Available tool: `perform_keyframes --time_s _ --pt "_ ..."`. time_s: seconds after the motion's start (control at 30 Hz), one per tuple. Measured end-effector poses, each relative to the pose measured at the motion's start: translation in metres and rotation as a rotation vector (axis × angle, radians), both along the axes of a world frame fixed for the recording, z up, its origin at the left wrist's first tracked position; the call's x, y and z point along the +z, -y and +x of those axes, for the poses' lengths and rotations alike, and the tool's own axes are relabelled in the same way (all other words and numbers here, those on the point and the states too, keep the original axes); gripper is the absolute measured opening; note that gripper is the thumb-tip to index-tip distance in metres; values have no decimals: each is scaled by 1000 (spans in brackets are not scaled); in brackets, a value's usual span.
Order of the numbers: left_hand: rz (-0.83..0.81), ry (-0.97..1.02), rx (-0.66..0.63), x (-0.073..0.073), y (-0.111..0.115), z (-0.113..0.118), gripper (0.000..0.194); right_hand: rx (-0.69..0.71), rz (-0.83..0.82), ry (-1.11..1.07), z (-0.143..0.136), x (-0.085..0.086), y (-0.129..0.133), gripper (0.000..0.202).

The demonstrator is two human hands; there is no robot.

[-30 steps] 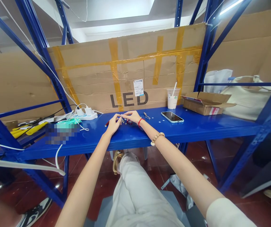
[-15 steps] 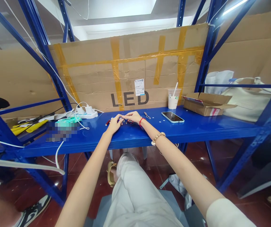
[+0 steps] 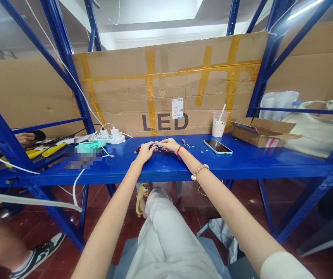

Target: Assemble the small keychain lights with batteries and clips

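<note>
Close together near the middle of the blue table [image 3: 178,168], my two hands rest over a group of small dark and red items [image 3: 161,148]. My left hand [image 3: 146,152] has its fingers curled at the left side of these items. From the right, my right hand [image 3: 168,144] reaches across with its fingertips beside the left ones. What either hand grips is too small to make out. A small red item [image 3: 137,149] lies left of my left hand. Behind my right hand lies a small metal clip-like item [image 3: 185,143].
To the right are a phone [image 3: 218,147], a cup with a straw [image 3: 219,124], an open cardboard box [image 3: 263,133] and a pale bag [image 3: 314,131]. A power strip [image 3: 115,138] and cables sit at the left. Another person's hand [image 3: 25,138] shows at far left.
The view has shifted, so the table items appear farther right. My fingers have moved slightly over the small items. Another person's hand has come into view at far left.
</note>
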State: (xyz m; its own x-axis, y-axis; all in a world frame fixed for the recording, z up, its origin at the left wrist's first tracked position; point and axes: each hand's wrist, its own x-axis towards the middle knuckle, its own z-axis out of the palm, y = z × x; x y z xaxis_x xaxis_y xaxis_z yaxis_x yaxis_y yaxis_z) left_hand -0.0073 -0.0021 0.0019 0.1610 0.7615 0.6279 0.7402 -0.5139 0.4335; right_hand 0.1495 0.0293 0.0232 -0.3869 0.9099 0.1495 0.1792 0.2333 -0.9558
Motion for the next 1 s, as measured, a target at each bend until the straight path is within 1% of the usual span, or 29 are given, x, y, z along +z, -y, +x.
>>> perform_keyframes --time_s 0.3,0.5,0.77,0.87,1.0 --pt "-3 -27 -28 1 7 -1 23 16 -62 97 5 2 2 46" --pt "-25 -15 -76 0 8 0 27 20 -85 114 5 -1 -1 43" --pt "-45 5 -132 -1 9 -1 26 7 -95 128 3 -2 -6 42" --pt "-67 30 -121 -2 7 -2 27 4 -76 130 3 -3 -6 43" --pt "-89 56 -87 -5 3 -3 18 4 -45 130 3 -3 -5 45"
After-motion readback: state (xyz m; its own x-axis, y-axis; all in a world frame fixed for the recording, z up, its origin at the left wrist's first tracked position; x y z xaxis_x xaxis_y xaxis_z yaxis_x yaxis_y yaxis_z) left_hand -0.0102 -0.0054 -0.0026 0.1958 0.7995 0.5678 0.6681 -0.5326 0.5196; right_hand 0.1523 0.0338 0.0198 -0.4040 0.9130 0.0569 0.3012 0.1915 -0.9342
